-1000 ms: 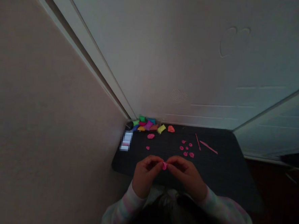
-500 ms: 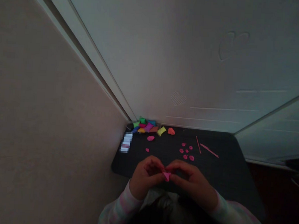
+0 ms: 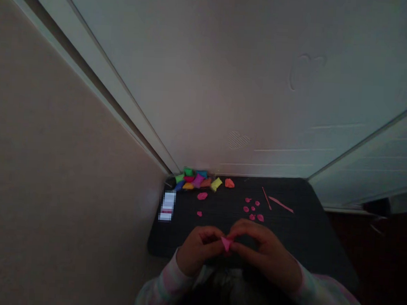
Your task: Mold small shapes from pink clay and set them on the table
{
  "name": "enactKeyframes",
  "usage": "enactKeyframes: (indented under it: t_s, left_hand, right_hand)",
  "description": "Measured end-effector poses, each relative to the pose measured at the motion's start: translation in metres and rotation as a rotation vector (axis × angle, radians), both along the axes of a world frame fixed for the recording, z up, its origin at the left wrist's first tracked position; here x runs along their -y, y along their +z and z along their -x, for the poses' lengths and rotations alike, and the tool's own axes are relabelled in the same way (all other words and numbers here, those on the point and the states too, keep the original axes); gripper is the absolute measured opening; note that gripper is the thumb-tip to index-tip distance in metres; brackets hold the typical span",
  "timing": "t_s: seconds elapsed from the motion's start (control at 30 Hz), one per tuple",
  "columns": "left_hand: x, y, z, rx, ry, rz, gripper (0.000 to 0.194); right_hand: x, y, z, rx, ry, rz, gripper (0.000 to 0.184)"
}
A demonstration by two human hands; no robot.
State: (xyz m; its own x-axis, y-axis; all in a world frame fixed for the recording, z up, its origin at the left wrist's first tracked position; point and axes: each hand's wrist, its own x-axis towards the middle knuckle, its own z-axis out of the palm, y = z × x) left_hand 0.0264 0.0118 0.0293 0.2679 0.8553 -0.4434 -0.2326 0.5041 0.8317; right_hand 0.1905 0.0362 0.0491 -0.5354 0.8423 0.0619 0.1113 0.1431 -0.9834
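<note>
A small pink clay piece (image 3: 226,242) is pinched between the fingertips of both hands, low over the near edge of a black table (image 3: 308,241). My left hand (image 3: 197,251) grips it from the left and my right hand (image 3: 262,253) from the right, fingers curled. Several small pink clay bits (image 3: 253,210) lie on the table just beyond my right hand. Two more pink pieces (image 3: 202,196) lie farther left.
A heap of coloured clay packets (image 3: 195,179) sits in the far left corner, with an orange lump (image 3: 229,183) beside it. Two thin pink modelling tools (image 3: 276,202) lie at the back right. A blurred card (image 3: 167,205) rests by the left edge. White walls enclose the table.
Both hands have drawn nearer to me with the pink piece, which now looks flatter and more pointed. The view has tilted slightly.
</note>
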Motion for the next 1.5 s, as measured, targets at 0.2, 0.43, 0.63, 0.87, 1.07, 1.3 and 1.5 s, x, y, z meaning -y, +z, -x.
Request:
enactKeyframes:
  t_s: [0.2,0.43,0.63,0.87,1.07,1.3,1.5]
  left_hand:
    - [-0.01,0.007,0.017,-0.003,-0.055,-0.014,0.02]
    - [-0.017,0.007,0.029,-0.013,-0.157,-0.056,0.015]
    - [-0.017,0.006,0.035,0.011,-0.165,-0.062,0.012]
    - [-0.013,0.01,0.044,-0.051,-0.206,-0.107,0.011]
    - [-0.005,0.001,0.045,-0.001,-0.105,-0.097,0.02]
    - [0.004,0.002,0.043,0.043,-0.122,-0.118,0.018]
    - [0.016,0.003,0.04,0.044,-0.117,-0.082,0.017]
  right_hand:
    - [-0.001,0.001,0.016,0.039,-0.023,-0.027,0.009]
    - [0.004,0.001,0.023,0.028,-0.043,-0.061,0.009]
    - [0.006,0.003,0.029,0.02,-0.055,-0.046,0.008]
    - [0.008,0.0,0.037,-0.031,-0.045,0.02,0.009]
    - [0.015,0.0,0.039,0.002,-0.093,-0.091,0.005]
    - [0.025,0.003,0.039,0.032,-0.115,-0.188,0.005]
    - [0.035,0.002,0.039,-0.014,-0.085,-0.1,0.006]
